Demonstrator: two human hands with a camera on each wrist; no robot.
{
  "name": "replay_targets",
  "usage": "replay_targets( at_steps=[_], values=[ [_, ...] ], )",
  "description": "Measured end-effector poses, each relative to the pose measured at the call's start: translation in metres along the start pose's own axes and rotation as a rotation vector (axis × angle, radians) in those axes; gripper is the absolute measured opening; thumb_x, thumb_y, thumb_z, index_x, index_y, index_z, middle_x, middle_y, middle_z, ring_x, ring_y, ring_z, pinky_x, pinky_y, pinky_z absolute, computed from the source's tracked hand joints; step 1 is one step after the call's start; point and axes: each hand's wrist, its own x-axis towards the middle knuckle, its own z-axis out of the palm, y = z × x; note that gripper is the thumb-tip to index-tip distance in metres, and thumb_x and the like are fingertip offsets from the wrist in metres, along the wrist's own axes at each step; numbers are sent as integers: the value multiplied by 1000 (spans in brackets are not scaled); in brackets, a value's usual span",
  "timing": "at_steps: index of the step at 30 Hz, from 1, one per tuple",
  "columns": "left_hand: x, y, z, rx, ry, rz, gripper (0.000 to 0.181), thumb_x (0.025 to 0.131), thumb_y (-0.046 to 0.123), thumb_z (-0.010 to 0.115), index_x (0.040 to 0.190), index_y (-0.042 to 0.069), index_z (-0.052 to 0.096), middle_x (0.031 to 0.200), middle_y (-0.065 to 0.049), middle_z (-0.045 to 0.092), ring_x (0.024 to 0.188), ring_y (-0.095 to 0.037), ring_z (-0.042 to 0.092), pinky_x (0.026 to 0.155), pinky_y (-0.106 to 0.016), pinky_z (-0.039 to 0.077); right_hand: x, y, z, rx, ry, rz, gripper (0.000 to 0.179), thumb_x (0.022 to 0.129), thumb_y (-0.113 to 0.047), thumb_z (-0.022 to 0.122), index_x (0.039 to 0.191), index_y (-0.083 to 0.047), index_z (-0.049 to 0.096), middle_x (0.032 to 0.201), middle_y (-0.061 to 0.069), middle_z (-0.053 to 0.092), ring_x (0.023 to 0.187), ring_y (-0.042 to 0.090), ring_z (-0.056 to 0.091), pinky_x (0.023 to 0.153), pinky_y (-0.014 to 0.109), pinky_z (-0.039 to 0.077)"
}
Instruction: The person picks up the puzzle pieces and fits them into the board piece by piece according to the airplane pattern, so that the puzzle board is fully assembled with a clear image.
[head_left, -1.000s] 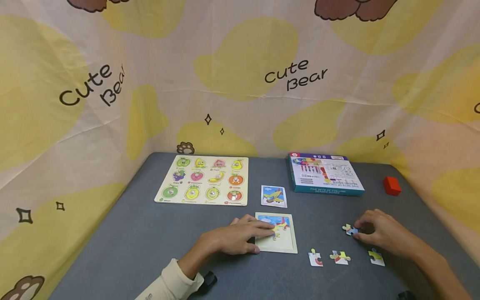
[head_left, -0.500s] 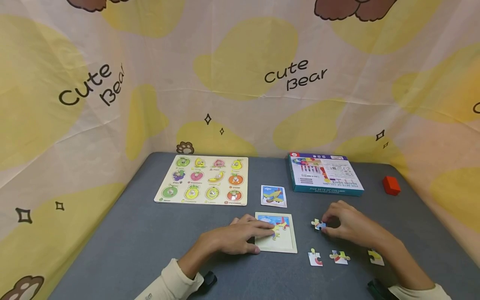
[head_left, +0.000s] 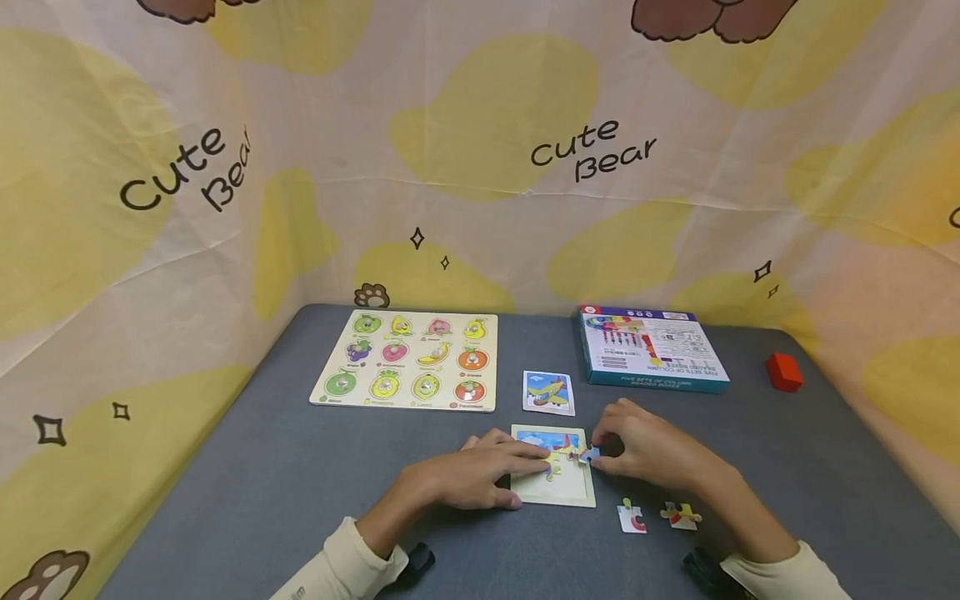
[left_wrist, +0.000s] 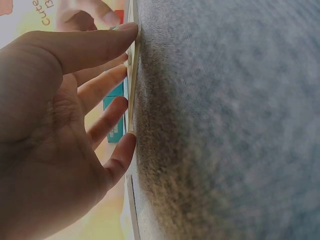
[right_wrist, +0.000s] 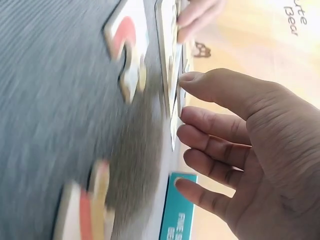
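- Left of centre on the dark grey surface (head_left: 480, 558), the left hand (head_left: 480, 475) lies with fingers stretched out and loosely spread over the puzzle tray (head_left: 573, 488), thumb at its near left corner; its place matches half a second ago.
- Beneath those fingers, the puzzle tray, with fitted pieces (head_left: 534, 437) along its far side, looks thin, light and stiff, so light pressure on its raised rim should stop it sliding.
- At the tray's right rim is the blue-printed puzzle piece (head_left: 590, 455); whether it touches the tray cannot be told. Half a second ago it was apart from the tray, farther right.
- Just right, the right hand (head_left: 648, 446) pinches that piece between thumb and index finger. The piece is probably feather-light and rigid, its narrow knobs the weakest part; its side edges offer the best hold.
- Farther right and nearer the viewer, a red-curved piece (head_left: 632, 518) and a yellow-knobbed piece (head_left: 682, 516) lie flat. Another, visible half a second ago, is now out of sight where the right forearm (head_left: 742, 504) crosses.
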Motion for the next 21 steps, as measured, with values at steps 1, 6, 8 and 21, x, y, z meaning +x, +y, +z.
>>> replay_targets(
  at_steps=[1,6,8,21],
  values=[
    [0,0,0,-3,0,3,60,105,30,68,161,30,47,168,19,37,145,-14,37,99,-33,34,2,-3,1,1,-3,-5,19,90,-40,85,100,-25,77,102,-12,63,97,10,52,83,34,53],
    [2,-8,4,19,17,43,60,106,32,67,162,30,47,168,18,37,144,-16,38,95,-35,36,9,-12,6,-22,-10,-44,21,89,-41,85,99,-24,78,103,-12,63,98,10,52,84,36,53],
    [2,-7,4,22,19,43,60,105,32,67,162,30,47,168,19,37,144,-15,38,95,-35,36,10,-14,8,-32,-7,-59,20,89,-41,85,99,-24,78,102,-12,63,98,9,53,85,37,54],
    [0,0,1,8,7,-4,60,104,31,69,161,29,48,168,19,37,144,-14,37,99,-33,34,11,-16,13,7,-12,-56,21,90,-36,85,105,-23,79,101,-14,63,99,8,54,86,38,54]
  ],
)
